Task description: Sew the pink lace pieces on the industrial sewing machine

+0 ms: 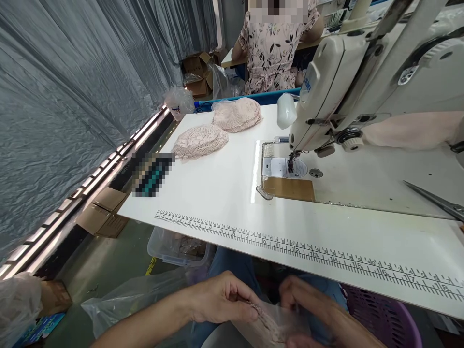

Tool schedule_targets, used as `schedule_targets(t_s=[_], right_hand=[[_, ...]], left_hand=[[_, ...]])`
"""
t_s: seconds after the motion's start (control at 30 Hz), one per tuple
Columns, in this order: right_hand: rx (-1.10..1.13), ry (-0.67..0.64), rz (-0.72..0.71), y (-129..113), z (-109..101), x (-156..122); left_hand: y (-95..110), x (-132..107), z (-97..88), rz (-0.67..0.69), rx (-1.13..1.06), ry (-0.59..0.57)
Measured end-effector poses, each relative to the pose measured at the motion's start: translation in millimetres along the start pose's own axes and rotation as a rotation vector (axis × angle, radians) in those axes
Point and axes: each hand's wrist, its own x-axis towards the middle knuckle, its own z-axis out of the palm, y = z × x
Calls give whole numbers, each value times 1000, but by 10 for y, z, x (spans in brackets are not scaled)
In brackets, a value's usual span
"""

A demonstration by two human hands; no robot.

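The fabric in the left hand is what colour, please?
The fabric is pale pink, clearest in the head view.

The right hand [297,296] is blurred; pale fabric [268,325] runs off the bottom edge — scissors [434,198], off the right.

A ruler [295,250] on the table [224,193] reads up to 18, the numbers rising rightward, 10 through 17 clear. Blue lettering [307,83] on the sewing machine [328,87] is too small to read surely.
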Motion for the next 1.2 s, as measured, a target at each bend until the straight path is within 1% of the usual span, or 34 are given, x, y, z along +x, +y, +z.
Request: schedule_targets(t_s=[0.07, 0.13, 0.2, 0.23, 0.27, 0.33, 0.43, 0.53, 0.6, 0.7, 0.83, 0.87, 0.93, 1.03, 1.2], right_hand=[[72, -72, 54, -39, -40, 42], [107, -196, 132, -73, -69, 100], [118, -306, 172, -80, -82, 149], [121, -331, 178, -70, -80, 161], [127, -336, 183, -51, -74, 164], [141, -298, 194, 2, -50, 148], [197, -262, 196, 83, -1, 109], [249, -264, 174, 114, 37, 116], [265, -241, 136, 103, 50, 148], [311, -246, 65, 69, 65, 194], [306, -257, 5, 68, 96, 211], [294, -258, 14, 79, 101, 209], [274, -270, 78, 112, 103, 197], [263, -284, 170, 164, 82, 170], [277, -292, 165, 184, 36, 151]], left_hand=[[-3, -10, -45, 10, 17, -42], [-3, -22, -87, 23, 40, -75], [0, -40, -122, 44, 60, -73], [3, -52, -138, 57, 69, -61], [6, -64, -152, 69, 77, -47], [7, -86, -179, 94, 83, -30], [-12, -110, -217, 119, 43, -40], [-44, -122, -252, 119, 5, -42], [-59, -128, -267, 114, 6, -41], [-58, -124, -256, 85, 12, -42], [-50, -59, -168, -16, 90, -8], [-52, -35, -143, -43, 102, 7], [-59, 9, -105, -73, 96, 26], [-67, 38, -86, -61, 66, 24], [-55, 7, -96, -33, 61, 31]])
